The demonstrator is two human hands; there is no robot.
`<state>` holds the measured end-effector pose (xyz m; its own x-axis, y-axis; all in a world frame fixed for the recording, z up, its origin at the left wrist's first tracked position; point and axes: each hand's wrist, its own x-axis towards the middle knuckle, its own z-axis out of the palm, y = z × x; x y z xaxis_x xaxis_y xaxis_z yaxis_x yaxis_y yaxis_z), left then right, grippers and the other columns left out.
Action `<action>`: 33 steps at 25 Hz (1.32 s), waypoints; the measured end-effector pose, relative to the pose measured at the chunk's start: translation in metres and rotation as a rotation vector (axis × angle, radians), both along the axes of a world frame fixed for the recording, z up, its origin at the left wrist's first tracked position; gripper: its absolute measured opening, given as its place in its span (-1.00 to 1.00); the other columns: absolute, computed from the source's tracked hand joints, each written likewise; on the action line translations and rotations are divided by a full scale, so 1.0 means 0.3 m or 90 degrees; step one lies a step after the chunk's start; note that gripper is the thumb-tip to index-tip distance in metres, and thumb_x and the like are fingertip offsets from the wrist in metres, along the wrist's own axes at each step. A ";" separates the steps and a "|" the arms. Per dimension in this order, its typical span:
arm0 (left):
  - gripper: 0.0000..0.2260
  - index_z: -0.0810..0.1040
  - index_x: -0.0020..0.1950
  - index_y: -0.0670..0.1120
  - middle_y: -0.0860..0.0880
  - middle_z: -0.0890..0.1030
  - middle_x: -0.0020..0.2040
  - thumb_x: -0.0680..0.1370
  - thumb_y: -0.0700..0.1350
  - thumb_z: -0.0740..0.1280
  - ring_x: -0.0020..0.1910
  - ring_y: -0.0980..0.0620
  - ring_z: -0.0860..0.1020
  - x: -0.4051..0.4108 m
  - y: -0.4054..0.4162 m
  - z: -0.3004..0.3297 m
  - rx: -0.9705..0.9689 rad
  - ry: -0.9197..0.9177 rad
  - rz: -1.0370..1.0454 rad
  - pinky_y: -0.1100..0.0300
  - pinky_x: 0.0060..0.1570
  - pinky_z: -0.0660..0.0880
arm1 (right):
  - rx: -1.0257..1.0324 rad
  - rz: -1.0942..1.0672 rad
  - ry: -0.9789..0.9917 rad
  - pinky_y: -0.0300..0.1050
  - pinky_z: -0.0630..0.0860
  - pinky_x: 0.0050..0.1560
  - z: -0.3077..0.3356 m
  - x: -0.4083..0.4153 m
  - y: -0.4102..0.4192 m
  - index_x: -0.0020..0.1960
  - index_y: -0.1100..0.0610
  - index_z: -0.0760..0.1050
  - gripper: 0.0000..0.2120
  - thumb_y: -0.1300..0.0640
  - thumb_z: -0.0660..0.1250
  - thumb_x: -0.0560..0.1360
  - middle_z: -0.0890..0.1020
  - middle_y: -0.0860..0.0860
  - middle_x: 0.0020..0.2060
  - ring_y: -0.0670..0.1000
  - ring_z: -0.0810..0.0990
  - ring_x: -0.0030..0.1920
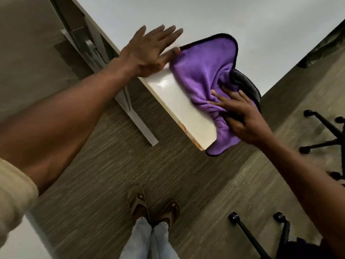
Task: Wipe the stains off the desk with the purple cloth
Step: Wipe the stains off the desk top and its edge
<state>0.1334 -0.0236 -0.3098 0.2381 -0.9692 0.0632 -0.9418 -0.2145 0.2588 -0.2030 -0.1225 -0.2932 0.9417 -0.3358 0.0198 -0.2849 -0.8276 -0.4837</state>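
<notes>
A purple cloth [203,71] with a black hem lies spread over the near corner of the white desk [186,19] and hangs over its edge. My right hand [240,116] presses flat on the bunched lower part of the cloth at the desk's corner. My left hand [149,49] rests flat on the desk top with fingers spread, its thumb touching the cloth's left edge. Brownish stains [188,132] show along the lower rim of the desk's cream side edge [179,107].
A grey metal desk leg [134,118] runs down to the wood-pattern floor [112,174]. Black chair bases with castors [321,135] stand at the right and lower right. My sandalled feet [155,208] are below the desk corner.
</notes>
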 end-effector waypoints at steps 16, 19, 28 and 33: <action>-0.19 -0.07 0.66 0.23 0.13 -0.10 0.69 0.49 0.58 -0.19 0.66 0.08 -0.15 -0.065 -0.013 0.004 0.112 -0.028 0.059 -0.23 0.58 -0.23 | 0.045 -0.192 -0.207 0.03 -0.01 0.61 -0.104 -0.066 -0.132 0.41 0.03 0.55 -0.56 0.10 0.28 0.55 0.55 0.01 0.42 0.01 0.37 0.54; -0.28 0.03 0.65 0.25 0.14 0.04 0.68 0.54 0.51 -0.09 0.66 0.11 -0.06 -0.096 -0.007 0.023 0.065 0.054 0.040 -0.20 0.59 -0.23 | 0.046 -0.209 -0.270 0.24 -0.08 0.63 -0.155 -0.046 -0.022 0.36 -0.01 0.60 -0.61 0.10 0.30 0.55 0.55 -0.12 0.40 0.05 0.34 0.55; -0.44 0.27 0.60 0.19 0.11 0.34 0.58 0.62 0.32 0.08 0.62 0.14 0.18 -0.103 0.012 0.024 -0.080 0.184 0.116 0.04 0.62 0.10 | 0.030 -0.221 -0.338 0.35 0.01 0.59 -0.184 -0.081 -0.167 0.30 0.12 0.64 -0.67 0.14 0.34 0.55 0.62 -0.04 0.32 0.15 0.43 0.49; -0.35 0.31 0.58 0.18 0.12 0.37 0.57 0.57 0.46 0.07 0.57 0.16 0.30 -0.090 0.011 0.014 -0.105 0.206 0.121 0.05 0.59 0.20 | 0.051 -0.094 -0.413 0.28 0.24 0.52 -0.253 -0.125 0.107 0.30 0.10 0.64 -0.62 0.20 0.38 0.49 0.61 0.02 0.36 0.18 0.37 0.52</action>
<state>0.1065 -0.0204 -0.3057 0.4448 -0.8893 0.1060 -0.7537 -0.3078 0.5807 -0.2406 -0.0904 -0.3692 0.6915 -0.4845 0.5358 -0.0235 -0.7564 -0.6537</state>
